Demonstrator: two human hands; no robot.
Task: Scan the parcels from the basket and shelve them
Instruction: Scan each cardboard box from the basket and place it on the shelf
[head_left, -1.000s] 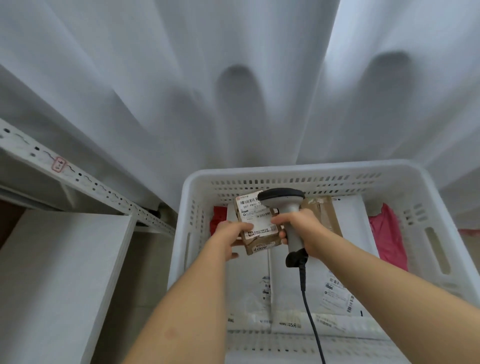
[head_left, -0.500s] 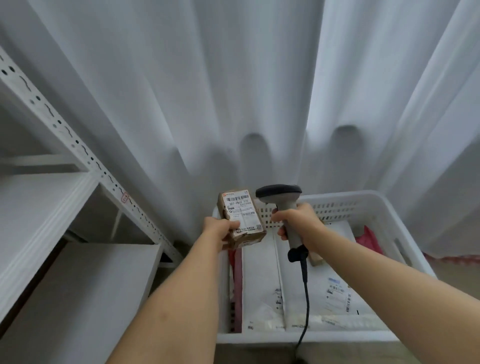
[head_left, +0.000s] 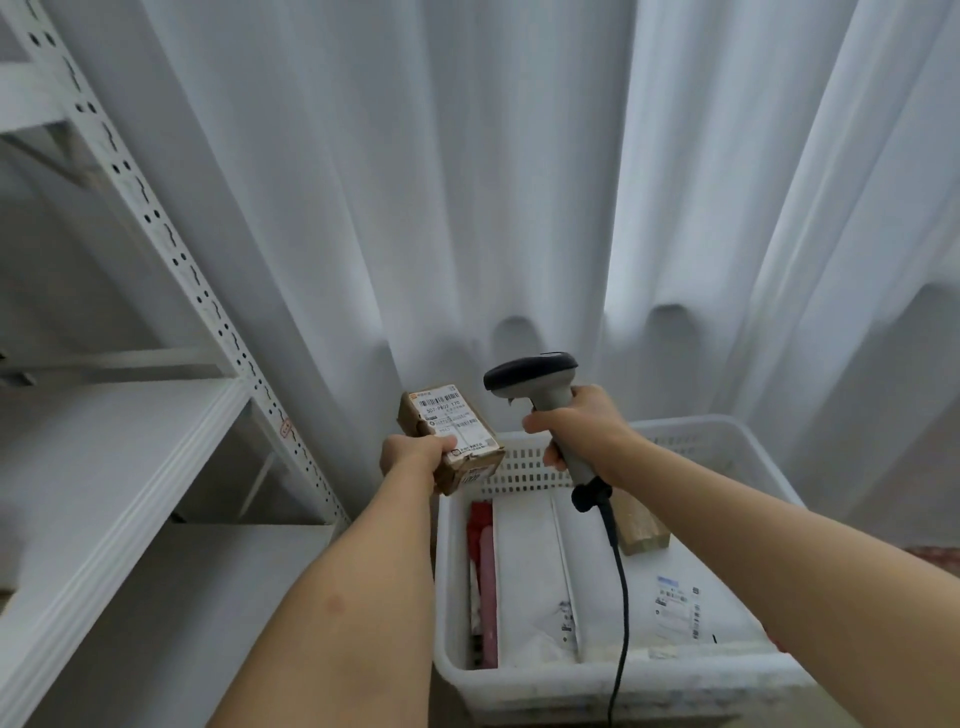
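Small brown cardboard parcel with white label (head_left: 451, 436) lifted clear above white perforated plastic basket (head_left: 524, 460), left hand (head_left: 413, 453) gripping its lower end, right hand (head_left: 576, 428) curled round grey handheld barcode scanner (head_left: 540, 384) beside it, white metal shelf (head_left: 104, 467) at left.

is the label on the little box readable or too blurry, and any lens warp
Head view: the label on the cardboard box is mostly soft, only its large print legible; wide-angle warp bends the shelf upright and curtain folds; lighting is soft, without glare.
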